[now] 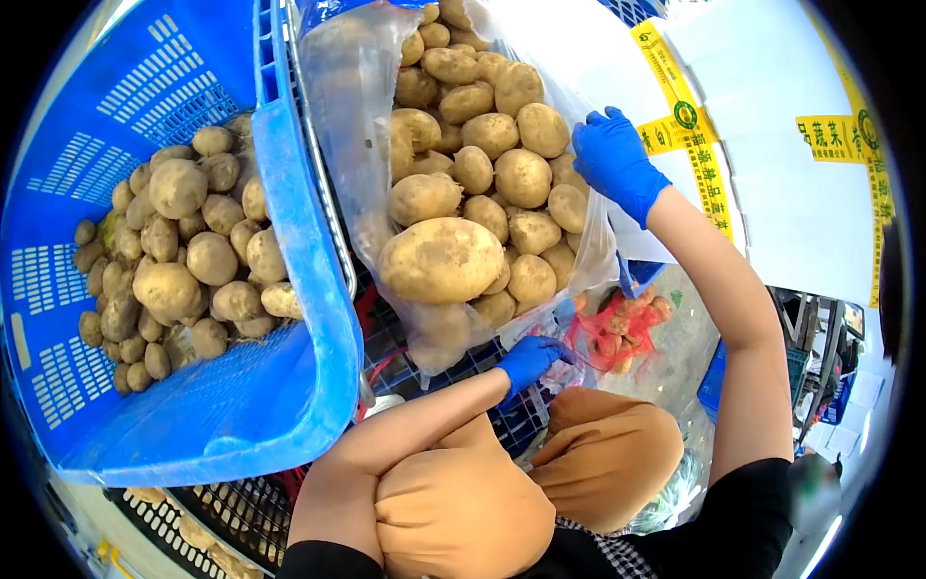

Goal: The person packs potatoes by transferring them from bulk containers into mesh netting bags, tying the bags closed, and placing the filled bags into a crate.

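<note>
A clear plastic bag (pixel 352 125) full of potatoes (pixel 521 179) lies open in front of me, with one large potato (pixel 442 261) on top near its front. My right hand (pixel 617 162), in a blue glove, is at the bag's right edge, its fingers curled onto the plastic. Lower down, my left hand (pixel 532 365), gloved in blue too, is just below the bag's near end. Its fingers are closed together on what looks like loose plastic of the bag, though the fingertips are partly hidden.
On the left stands a large blue crate (pixel 309 261) holding many potatoes (pixel 183 241). A red mesh bag (pixel 617 333) of round produce lies on the floor beyond my left hand. White boxes (pixel 772 87) with yellow printed tape stand at the right. Black crates (pixel 241 521) are at the lower left.
</note>
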`<state>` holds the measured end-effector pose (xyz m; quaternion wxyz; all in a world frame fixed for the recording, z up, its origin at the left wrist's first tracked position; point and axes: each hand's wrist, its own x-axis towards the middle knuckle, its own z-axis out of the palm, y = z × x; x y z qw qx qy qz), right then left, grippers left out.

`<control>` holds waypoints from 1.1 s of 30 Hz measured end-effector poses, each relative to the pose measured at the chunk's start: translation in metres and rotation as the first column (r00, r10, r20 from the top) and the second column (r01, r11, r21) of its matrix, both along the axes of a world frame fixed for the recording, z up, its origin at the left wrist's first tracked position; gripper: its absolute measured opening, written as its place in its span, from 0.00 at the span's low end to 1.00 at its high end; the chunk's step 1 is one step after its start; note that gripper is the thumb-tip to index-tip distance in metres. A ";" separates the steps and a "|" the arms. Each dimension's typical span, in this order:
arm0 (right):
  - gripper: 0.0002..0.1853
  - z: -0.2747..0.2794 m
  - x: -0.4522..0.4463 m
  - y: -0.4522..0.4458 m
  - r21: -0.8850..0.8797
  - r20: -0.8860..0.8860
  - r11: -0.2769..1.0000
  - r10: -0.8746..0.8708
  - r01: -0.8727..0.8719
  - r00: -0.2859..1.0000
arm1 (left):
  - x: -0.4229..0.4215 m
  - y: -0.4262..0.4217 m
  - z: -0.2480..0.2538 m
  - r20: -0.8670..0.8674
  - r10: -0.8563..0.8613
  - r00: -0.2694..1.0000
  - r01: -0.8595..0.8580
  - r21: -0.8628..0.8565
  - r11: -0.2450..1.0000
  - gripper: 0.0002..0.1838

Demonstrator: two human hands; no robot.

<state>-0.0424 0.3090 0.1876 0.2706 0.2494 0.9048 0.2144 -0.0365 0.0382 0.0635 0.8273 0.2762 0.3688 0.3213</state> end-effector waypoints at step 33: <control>0.37 0.038 0.098 -0.068 -0.279 0.358 -0.134 -0.933 -0.951 0.027 | 0.030 -0.003 0.016 -0.033 0.065 0.997 -0.069 -0.109 0.992 0.12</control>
